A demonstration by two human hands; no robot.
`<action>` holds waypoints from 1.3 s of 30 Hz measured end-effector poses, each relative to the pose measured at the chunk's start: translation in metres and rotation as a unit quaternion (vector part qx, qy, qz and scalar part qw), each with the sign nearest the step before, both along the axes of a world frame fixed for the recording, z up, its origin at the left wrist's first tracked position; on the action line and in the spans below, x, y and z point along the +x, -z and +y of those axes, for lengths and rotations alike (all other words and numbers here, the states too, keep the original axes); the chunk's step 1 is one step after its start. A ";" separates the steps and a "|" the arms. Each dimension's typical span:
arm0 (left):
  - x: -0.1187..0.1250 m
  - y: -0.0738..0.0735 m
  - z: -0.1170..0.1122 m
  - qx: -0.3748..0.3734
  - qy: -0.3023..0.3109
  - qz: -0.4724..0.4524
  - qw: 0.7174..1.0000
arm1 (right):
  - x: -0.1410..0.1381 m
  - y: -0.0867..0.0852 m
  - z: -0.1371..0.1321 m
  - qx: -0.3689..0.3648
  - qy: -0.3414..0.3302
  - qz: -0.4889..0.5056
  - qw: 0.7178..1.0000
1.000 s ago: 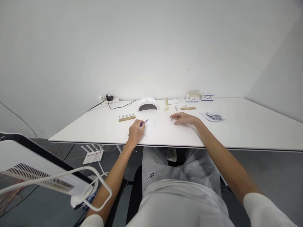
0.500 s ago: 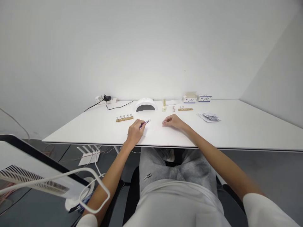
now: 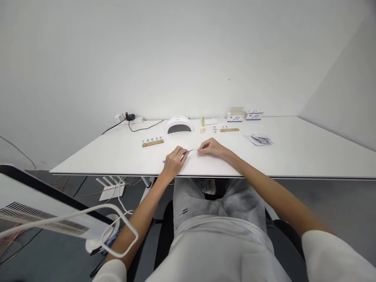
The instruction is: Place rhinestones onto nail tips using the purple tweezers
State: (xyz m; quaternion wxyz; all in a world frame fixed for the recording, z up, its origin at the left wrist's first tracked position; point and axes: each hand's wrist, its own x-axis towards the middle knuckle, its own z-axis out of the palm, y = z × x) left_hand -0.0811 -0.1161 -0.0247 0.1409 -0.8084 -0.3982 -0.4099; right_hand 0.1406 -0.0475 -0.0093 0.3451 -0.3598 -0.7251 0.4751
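Note:
My left hand is closed around a slim purple tool with a pale pointed tip; whether it is a pair of tweezers I cannot tell. The tip points right, close to the fingertips of my right hand. That hand is pinched just above the table, and what sits between its fingers is too small to name. Behind both hands stands a white nail lamp, with a nail polish bottle to its right. A wooden bar carrying several small metal stands lies to the left.
Another wooden bar lies at back right, small loose stands beside it. White sachets are piled farther right. Two small boxes stand by the wall. A black cable crosses the back left. A monitor is at lower left.
My left hand has moved right with the purple tool, bringing its tip near my right fingers. The right hand has shifted slightly left and stays pinched. The camera view has tilted a little.

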 end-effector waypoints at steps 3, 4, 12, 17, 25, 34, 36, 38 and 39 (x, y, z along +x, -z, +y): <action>0.002 0.000 -0.001 0.026 -0.007 0.029 0.999 | 0.001 -0.002 -0.002 0.011 0.001 -0.023 1.000; 0.003 0.001 -0.001 0.035 -0.008 0.034 0.999 | 0.001 -0.002 -0.002 0.015 0.003 -0.029 0.999; 0.002 0.003 0.001 0.070 0.001 0.057 0.996 | 0.001 -0.002 -0.002 0.017 -0.004 -0.046 0.999; 0.003 0.004 0.002 0.070 -0.005 0.067 0.995 | 0.002 -0.003 -0.003 0.011 -0.022 -0.050 0.998; 0.002 0.006 0.002 0.123 -0.025 0.093 0.988 | 0.002 -0.004 -0.003 0.016 -0.046 -0.043 0.998; 0.002 0.006 0.002 0.143 -0.032 0.102 0.984 | 0.002 -0.006 -0.002 -0.001 -0.063 -0.041 0.997; 0.002 0.007 0.002 0.144 -0.031 0.102 0.984 | 0.003 -0.006 -0.003 -0.002 -0.065 -0.042 0.997; 0.002 0.006 0.002 0.144 -0.032 0.100 0.984 | 0.003 -0.007 -0.003 -0.002 -0.066 -0.041 0.997; 0.002 0.006 0.002 0.144 -0.033 0.097 0.984 | 0.003 -0.007 -0.003 0.000 -0.066 -0.041 0.997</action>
